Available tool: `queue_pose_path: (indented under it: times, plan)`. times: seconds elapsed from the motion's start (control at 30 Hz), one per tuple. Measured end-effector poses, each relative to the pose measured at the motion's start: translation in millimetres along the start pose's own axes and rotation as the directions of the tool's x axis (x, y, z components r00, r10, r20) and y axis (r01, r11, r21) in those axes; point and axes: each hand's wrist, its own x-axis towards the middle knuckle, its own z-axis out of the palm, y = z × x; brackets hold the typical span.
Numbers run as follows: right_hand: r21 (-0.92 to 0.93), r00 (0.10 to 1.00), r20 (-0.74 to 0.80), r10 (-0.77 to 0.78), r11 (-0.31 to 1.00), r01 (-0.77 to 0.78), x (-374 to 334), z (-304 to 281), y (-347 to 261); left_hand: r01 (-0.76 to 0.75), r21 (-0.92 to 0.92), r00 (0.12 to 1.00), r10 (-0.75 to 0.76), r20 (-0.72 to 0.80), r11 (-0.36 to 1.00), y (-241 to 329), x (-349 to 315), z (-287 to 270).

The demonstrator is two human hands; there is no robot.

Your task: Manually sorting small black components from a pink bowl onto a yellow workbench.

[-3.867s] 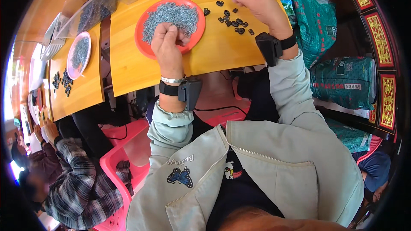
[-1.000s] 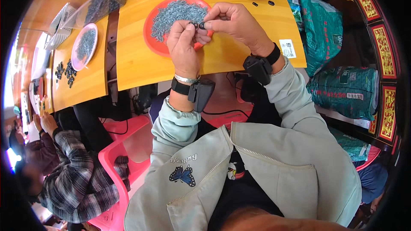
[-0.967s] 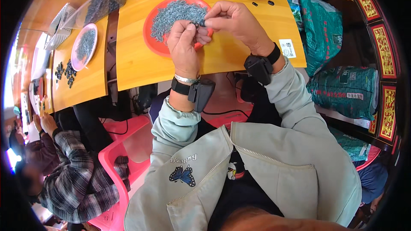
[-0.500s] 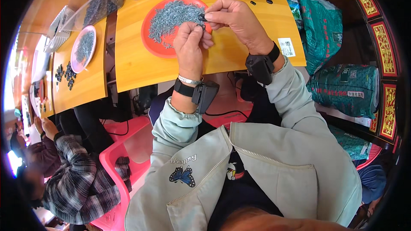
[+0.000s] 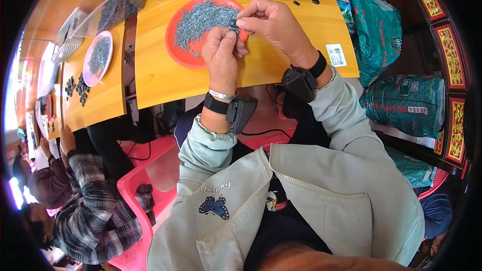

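"Pinching w/ both hands rn! Left hand (image 5: pixel 221 45) and right hand (image 5: pixel 266 21) meet at a small black part (image 5: pixel 233 23), thumb against index on each side."

"Where's it sitting?"

"Held up in front of the right side of the red plate (image 5: pixel 187 60), next to the heap of grey metal bits (image 5: pixel 201 24). Can't tell how high."

"And the grip?"

"Both pinches closed on it, R on the upper end, L on the lower. 1 pc or 2? Can't tell, fingertips hide too much."

"Any tips for doing this well?"

"IMO: brace w/ L, do the fine adjusting w/ R. Light, even pressure, b/c a pc that small prob. slips. Thumbs low so the eyes can check alignment, and stay over the plate in case of a drop."

"Pose?"

"L forearm (image 5: pixel 213 120) runs nearly straight up from below, spare fingers curled under the thumb. R forearm (image 5: pixel 325 74) slants up-left, index knuckle high, other fingers tucked beneath."

"Anything nearby?"

"Yep, 2 loose black pcs (image 5: pixel 315 1) on the wooden table (image 5: pixel 291 52), beyond the R hand."
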Motion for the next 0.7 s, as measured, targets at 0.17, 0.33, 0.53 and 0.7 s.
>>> queue_pose_path:
  times: [0.17, 0.33, 0.53, 0.7]
  plan:
    - [-0.028, 0.999, 0.027, -0.025, 0.999, 0.026, -2.8, 1.0, -0.1, -0.003, 0.011, 1.000, 0.003, -0.011, 1.000, -1.6, -1.5, 0.1]
    - [-0.008, 0.997, 0.076, -0.005, 1.000, 0.006, -3.9, -1.5, 0.8, -0.038, -0.014, 0.999, 0.037, -0.012, 0.999, -3.9, -2.4, 2.0]
    - [-0.002, 0.993, 0.117, -0.029, 1.000, 0.029, -4.4, 1.7, 1.2, -0.029, -0.044, 0.999, 0.027, -0.042, 0.999, -2.4, -4.8, 1.9]
    - [-0.030, 0.990, 0.118, -0.076, 0.996, 0.080, -9.6, 6.5, -0.9, -0.008, -0.078, 0.998, 0.003, -0.064, 0.997, -3.1, -5.2, 3.3]
